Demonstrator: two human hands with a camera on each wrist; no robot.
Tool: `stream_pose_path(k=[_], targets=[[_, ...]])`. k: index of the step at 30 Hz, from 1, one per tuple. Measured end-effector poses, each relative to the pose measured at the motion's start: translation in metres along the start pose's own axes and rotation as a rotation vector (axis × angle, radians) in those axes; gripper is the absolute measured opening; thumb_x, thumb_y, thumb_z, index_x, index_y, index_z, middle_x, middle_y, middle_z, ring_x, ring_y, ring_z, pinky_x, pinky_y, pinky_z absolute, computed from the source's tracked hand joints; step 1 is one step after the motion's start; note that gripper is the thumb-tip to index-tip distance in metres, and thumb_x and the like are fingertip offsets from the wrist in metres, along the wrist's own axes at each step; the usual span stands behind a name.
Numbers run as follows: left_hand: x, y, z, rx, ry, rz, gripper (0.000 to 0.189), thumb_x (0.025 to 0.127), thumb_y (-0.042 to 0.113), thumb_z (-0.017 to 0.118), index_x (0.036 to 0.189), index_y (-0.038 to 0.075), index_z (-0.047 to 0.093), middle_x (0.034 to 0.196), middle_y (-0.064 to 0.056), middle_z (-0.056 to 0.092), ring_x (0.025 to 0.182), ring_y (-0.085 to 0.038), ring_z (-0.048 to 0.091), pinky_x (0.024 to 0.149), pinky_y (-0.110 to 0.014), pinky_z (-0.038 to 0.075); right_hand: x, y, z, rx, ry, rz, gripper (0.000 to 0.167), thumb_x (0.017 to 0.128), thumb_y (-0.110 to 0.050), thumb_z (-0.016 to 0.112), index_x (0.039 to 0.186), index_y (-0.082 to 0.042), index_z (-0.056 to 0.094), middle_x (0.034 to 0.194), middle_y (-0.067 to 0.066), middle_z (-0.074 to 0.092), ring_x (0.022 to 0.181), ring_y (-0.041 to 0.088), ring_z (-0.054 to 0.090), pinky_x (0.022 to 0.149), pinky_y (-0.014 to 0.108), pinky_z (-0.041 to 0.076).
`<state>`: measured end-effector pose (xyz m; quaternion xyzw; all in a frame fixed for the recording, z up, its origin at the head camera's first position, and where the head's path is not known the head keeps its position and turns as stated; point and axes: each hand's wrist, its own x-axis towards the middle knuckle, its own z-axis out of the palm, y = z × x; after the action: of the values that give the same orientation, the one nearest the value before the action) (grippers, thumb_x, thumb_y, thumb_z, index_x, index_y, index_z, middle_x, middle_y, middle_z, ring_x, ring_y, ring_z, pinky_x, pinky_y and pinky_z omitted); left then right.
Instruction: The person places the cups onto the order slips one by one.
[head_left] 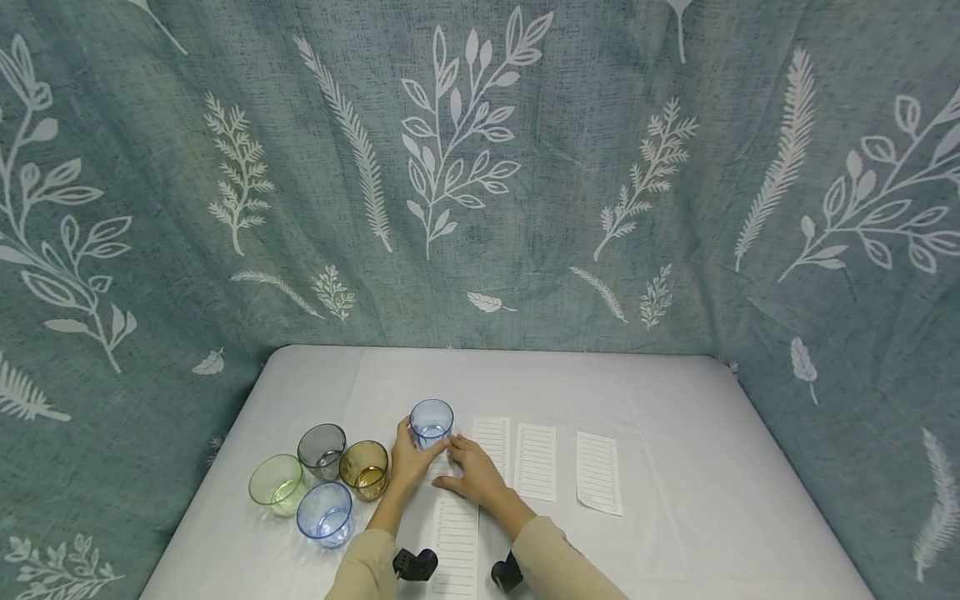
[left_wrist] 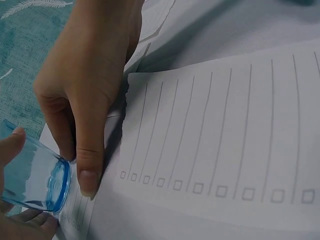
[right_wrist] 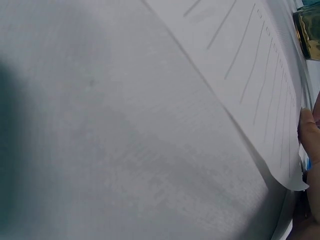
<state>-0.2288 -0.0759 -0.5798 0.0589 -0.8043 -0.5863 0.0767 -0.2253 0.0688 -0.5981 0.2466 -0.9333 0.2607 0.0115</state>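
A light-blue drinking glass (head_left: 431, 412) stands at the middle of the table. My left hand (head_left: 408, 462) holds it from the left side, thumb and fingers around its wall; the left wrist view shows the same blue glass (left_wrist: 30, 175) in that grip. On its right, my right hand (head_left: 477, 473) has its fingertips close at the lower wall. The right thumb points down over a lined paper strip (left_wrist: 82, 212) by the glass base. A longer checklist strip (head_left: 455, 546) with small boxes lies between my forearms, its torn end toward the right hand (left_wrist: 92, 85).
To the left stand a grey glass (head_left: 322, 450), an amber glass (head_left: 364, 468), a green glass (head_left: 276, 485) and another blue glass (head_left: 326, 515), close together. More lined strips lie right of the hands, including a middle strip (head_left: 536, 462) and a far-right strip (head_left: 598, 473).
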Motion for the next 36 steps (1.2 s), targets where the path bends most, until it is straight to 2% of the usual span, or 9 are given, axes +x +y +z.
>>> stream_pose_path(k=[4,17,23,28,32,36], targets=[[-0.002,0.0,0.0,0.042,-0.011,-0.016,0.078,0.077,0.023,0.077,0.135,-0.007,0.033,0.133,-0.035,0.044,0.124,-0.048,0.042,0.104,-0.055,0.035,0.0,0.0,0.0,0.008,0.011,-0.001,0.072,0.08,-0.042,0.072,0.13,0.006,0.051,0.136,0.02,0.05,0.13,0.033,0.042,0.106,0.044,0.036],[-0.003,-0.005,-0.001,0.062,-0.024,0.009,0.077,0.078,0.023,0.076,0.135,-0.007,0.033,0.132,-0.037,0.043,0.122,-0.05,0.043,0.102,-0.055,0.037,0.001,0.0,0.0,0.004,-0.011,-0.001,0.072,0.082,-0.042,0.07,0.131,0.006,0.048,0.139,0.02,0.046,0.131,0.034,0.04,0.107,0.044,0.035],[-0.003,-0.005,-0.002,0.053,-0.034,-0.007,0.079,0.078,0.024,0.076,0.137,-0.006,0.032,0.134,-0.035,0.042,0.124,-0.049,0.041,0.103,-0.055,0.036,-0.001,-0.001,0.001,0.0,0.0,0.015,0.072,0.082,-0.043,0.07,0.131,0.006,0.049,0.138,0.019,0.047,0.131,0.033,0.04,0.107,0.044,0.036],[-0.005,-0.003,-0.003,0.009,-0.042,-0.018,0.087,0.076,0.023,0.079,0.14,-0.005,0.028,0.136,-0.035,0.04,0.125,-0.049,0.04,0.104,-0.054,0.035,-0.004,-0.003,-0.002,0.009,0.092,-0.012,0.065,0.079,-0.039,0.073,0.125,0.005,0.057,0.134,0.018,0.052,0.127,0.032,0.046,0.104,0.043,0.039],[-0.006,-0.003,-0.002,0.001,-0.006,-0.015,0.098,0.07,0.025,0.084,0.142,-0.005,0.026,0.133,-0.036,0.043,0.122,-0.048,0.044,0.102,-0.053,0.038,-0.006,-0.002,-0.008,0.044,0.215,-0.08,0.053,0.077,-0.031,0.076,0.115,0.004,0.063,0.127,0.019,0.058,0.119,0.033,0.054,0.099,0.041,0.044],[-0.008,-0.002,-0.001,0.022,0.032,-0.003,0.106,0.066,0.028,0.086,0.145,-0.004,0.022,0.135,-0.035,0.041,0.125,-0.046,0.042,0.104,-0.053,0.036,-0.009,0.005,-0.013,0.045,0.296,-0.128,0.05,0.076,-0.028,0.077,0.11,0.008,0.064,0.121,0.021,0.061,0.112,0.034,0.058,0.095,0.041,0.048]])
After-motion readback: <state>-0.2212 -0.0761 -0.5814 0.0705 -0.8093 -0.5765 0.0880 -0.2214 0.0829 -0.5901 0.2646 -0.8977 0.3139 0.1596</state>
